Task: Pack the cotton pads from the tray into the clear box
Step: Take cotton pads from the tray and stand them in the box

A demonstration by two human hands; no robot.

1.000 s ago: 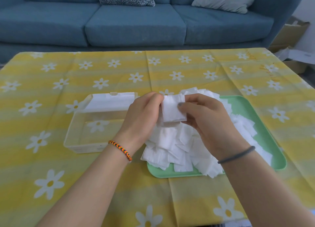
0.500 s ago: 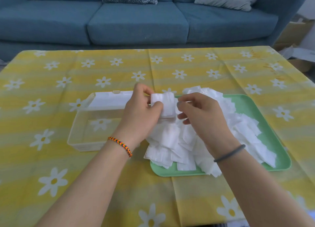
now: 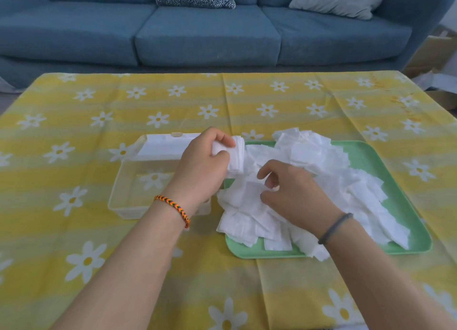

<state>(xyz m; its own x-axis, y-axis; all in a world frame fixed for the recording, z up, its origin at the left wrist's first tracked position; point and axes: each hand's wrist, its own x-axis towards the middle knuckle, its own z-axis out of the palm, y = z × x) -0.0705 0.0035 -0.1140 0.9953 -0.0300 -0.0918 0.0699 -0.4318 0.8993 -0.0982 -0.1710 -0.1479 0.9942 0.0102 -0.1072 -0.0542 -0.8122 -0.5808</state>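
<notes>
A heap of white square cotton pads (image 3: 329, 181) fills the green tray (image 3: 398, 196) on the right. Left of the tray stands the clear box (image 3: 128, 198), its lid open at the back and its floor bare. My left hand (image 3: 202, 166) grips a small stack of cotton pads (image 3: 237, 159) between thumb and fingers, above the gap between box and tray. My right hand (image 3: 291, 193) hovers low over the front of the heap, fingers curled, fingertips at the pads; whether it pinches one is unclear.
A yellow tablecloth with white daisies (image 3: 247, 107) covers the table. A blue sofa (image 3: 210, 32) with two cushions stands behind it. Cardboard boxes (image 3: 435, 55) lie on the floor at the far right. Some pads hang over the tray's front-left rim.
My right hand let go of the stack and dropped down onto the heap. My left hand keeps the stack alone and has shifted slightly left, toward the box.
</notes>
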